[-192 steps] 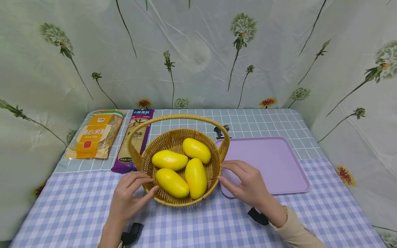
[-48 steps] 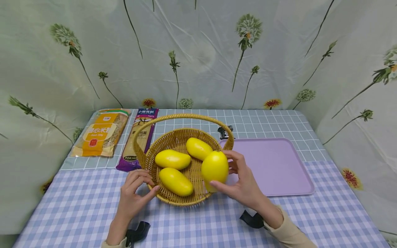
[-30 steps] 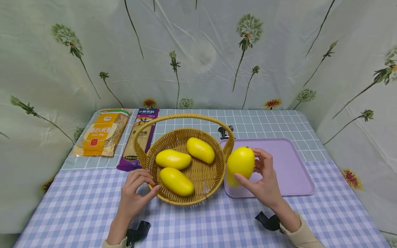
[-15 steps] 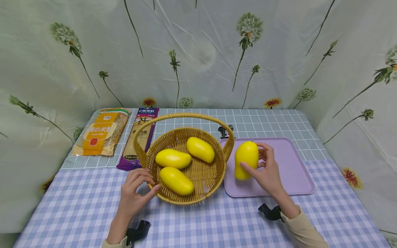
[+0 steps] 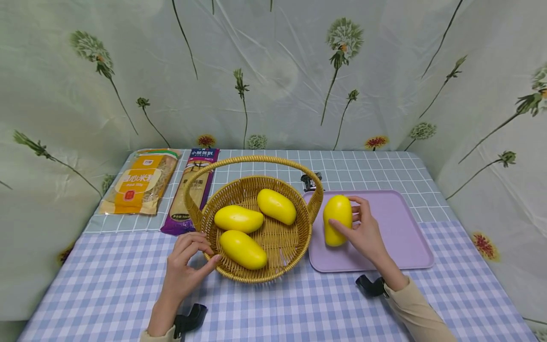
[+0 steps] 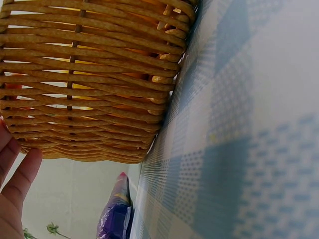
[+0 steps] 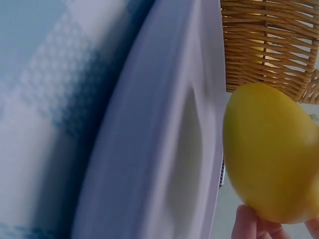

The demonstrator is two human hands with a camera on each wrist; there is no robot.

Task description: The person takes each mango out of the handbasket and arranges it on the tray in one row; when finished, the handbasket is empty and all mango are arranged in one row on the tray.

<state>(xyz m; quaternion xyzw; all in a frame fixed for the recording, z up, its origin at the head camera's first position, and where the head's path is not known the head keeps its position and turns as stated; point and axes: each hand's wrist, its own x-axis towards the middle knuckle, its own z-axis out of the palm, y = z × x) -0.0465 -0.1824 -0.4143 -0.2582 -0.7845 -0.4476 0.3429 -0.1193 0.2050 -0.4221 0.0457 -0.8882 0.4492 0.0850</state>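
Observation:
In the head view my right hand (image 5: 366,237) grips a yellow mango (image 5: 337,221), thumb on the near side and fingers behind it. The mango is at the left part of a lilac tray (image 5: 397,237); in the right wrist view this mango (image 7: 269,154) is right by the tray's surface, and contact is hard to tell. My left hand (image 5: 184,261) holds the near left rim of a wicker basket (image 5: 275,244) between thumb and fingers. Three mangoes lie inside: one at the left (image 5: 238,219), one at the front (image 5: 243,250), one at the back right (image 5: 276,206).
Left of the basket lie an orange food packet (image 5: 138,185) and a purple pasta packet (image 5: 192,190). A small black item (image 5: 311,182) sits behind the tray. The basket's tall handle (image 5: 256,159) arches over it. A checked cloth (image 5: 273,308) covers the table.
My right hand has lifted one mango out of the basket, carried it right over the tray and lowered it there. My left hand stays at the basket rim.

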